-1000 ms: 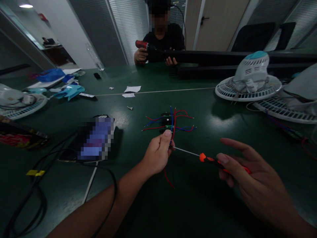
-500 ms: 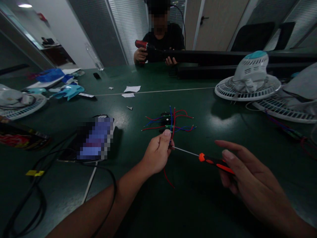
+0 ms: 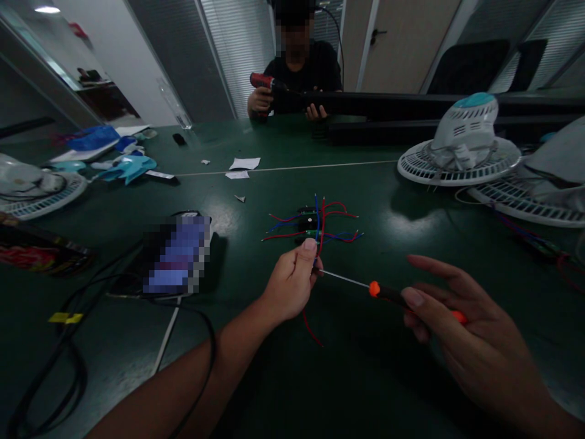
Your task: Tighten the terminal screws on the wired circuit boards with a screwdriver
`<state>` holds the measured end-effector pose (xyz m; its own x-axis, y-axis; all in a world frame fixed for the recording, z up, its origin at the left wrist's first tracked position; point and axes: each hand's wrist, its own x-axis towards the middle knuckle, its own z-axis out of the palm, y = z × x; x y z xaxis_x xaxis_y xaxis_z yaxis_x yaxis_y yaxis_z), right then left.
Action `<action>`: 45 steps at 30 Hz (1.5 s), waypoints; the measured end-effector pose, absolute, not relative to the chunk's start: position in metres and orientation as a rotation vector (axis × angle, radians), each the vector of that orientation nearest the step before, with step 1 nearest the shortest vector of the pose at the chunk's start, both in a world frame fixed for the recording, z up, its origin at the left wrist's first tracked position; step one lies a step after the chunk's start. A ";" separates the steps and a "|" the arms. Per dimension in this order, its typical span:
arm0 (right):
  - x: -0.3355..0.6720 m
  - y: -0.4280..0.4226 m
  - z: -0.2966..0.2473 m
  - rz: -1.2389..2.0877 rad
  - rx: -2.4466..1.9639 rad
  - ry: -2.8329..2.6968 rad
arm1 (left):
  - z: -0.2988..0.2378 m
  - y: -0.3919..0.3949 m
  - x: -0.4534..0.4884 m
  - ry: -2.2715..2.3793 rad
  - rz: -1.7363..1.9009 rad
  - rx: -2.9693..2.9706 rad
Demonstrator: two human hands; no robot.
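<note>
A dark green counter (image 3: 379,195) fills the view. Along its far edge lie long black bars (image 3: 411,105). A person in a black top (image 3: 301,67) sits behind them, holding a red power drill (image 3: 261,81) against the end of one bar. At the right, a white table fan with a teal cap (image 3: 461,146) lies face down on its round grille, with a second white fan (image 3: 539,189) just beside it at the frame edge. A dark flat device with a blurred screen (image 3: 176,253) rests left of centre, and black cables (image 3: 73,366) loop from it towards the near edge.

The right hand (image 3: 461,329) is low at the right. Its grip is closed on the handle of an orange-and-black screwdriver (image 3: 375,288), thumb on top and forefinger stretched out above. The thin steel shaft points left, and its tip meets the fingers of the left hand (image 3: 292,283). That hand is above the middle of the counter, with thumb and fingers pinched shut on a small wired part. The part is mostly hidden, so its shape is hard to tell. A red wire (image 3: 311,329) curls down from under the fist.

Just beyond the left hand, a cluster of red and blue wires on small black parts (image 3: 315,225) lies on the counter. Farther back are white paper scraps (image 3: 244,164).
</note>
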<state>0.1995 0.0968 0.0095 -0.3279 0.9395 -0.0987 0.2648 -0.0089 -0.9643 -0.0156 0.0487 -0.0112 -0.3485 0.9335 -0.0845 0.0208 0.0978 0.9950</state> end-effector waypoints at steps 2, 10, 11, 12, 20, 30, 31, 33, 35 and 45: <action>0.198 0.095 0.012 1.408 -1.271 -1.584 | -0.011 0.048 -0.016 1.556 1.357 0.994; 0.192 0.092 0.025 1.364 -1.419 -1.698 | -0.008 0.048 -0.014 1.568 1.352 0.977; 0.193 0.093 0.024 1.343 -1.395 -1.723 | -0.007 0.048 -0.014 1.572 1.350 0.980; 0.194 0.094 0.023 1.329 -1.372 -1.741 | -0.007 0.048 -0.014 1.573 1.347 0.981; 0.197 0.094 0.017 1.356 -1.285 -1.692 | -0.010 0.048 -0.015 1.565 1.360 0.983; 0.197 0.095 0.014 1.497 -1.287 -1.581 | -0.008 0.048 -0.015 1.577 1.342 0.985; 0.196 0.095 0.016 1.490 -1.321 -1.593 | -0.008 0.048 -0.015 1.578 1.346 0.986; 0.195 0.094 0.018 1.427 -1.379 -1.640 | -0.009 0.048 -0.015 1.582 1.354 0.986; 0.194 0.094 0.020 1.346 -1.391 -1.701 | -0.010 0.048 -0.015 1.587 1.355 0.986; 0.197 0.092 0.019 1.291 -1.295 -1.791 | -0.009 0.048 -0.015 1.584 1.346 0.996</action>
